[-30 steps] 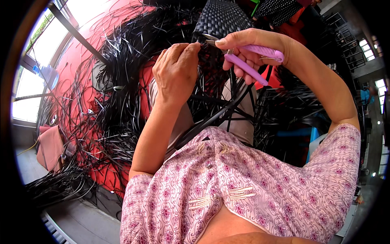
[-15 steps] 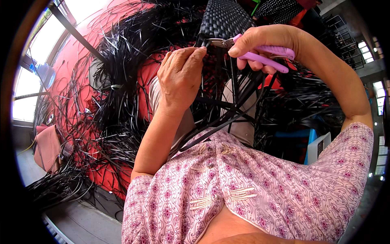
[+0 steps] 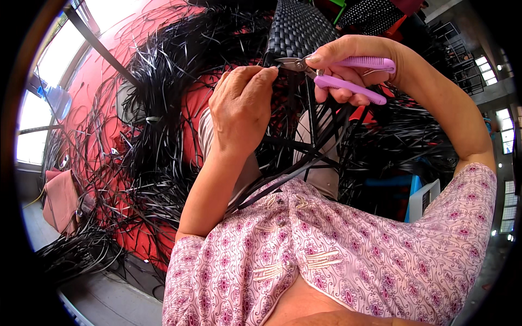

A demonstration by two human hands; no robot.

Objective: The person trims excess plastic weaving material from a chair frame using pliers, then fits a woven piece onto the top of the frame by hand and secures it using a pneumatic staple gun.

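Note:
A black woven panel (image 3: pixel 300 27) with an angled edge stands upright at the top middle. At its lower corner are the metal blades of pink-handled snips (image 3: pixel 350 89), gripped in my right hand (image 3: pixel 340 60). The handles are spread apart, with thumb and fingers around them. My left hand (image 3: pixel 242 106) is just left of the blades, thumb and forefinger pinched on the end of a black strip (image 3: pixel 278 66), of which only a dark bit shows. More loose black strips (image 3: pixel 312 146) hang below the panel across my lap.
A big heap of black strips (image 3: pixel 168 70) lies over a red surface (image 3: pixel 144 231) to the left. More strips (image 3: pixel 405 133) are piled at the right beside a blue box (image 3: pixel 414 190). A pink bag (image 3: pixel 61 201) and a clear blue bottle (image 3: pixel 58 100) are far left.
The snips' handles have spread wider, and my right thumb has shifted toward the pivot. The blades sit slightly lower at the panel's corner. My left hand has barely moved.

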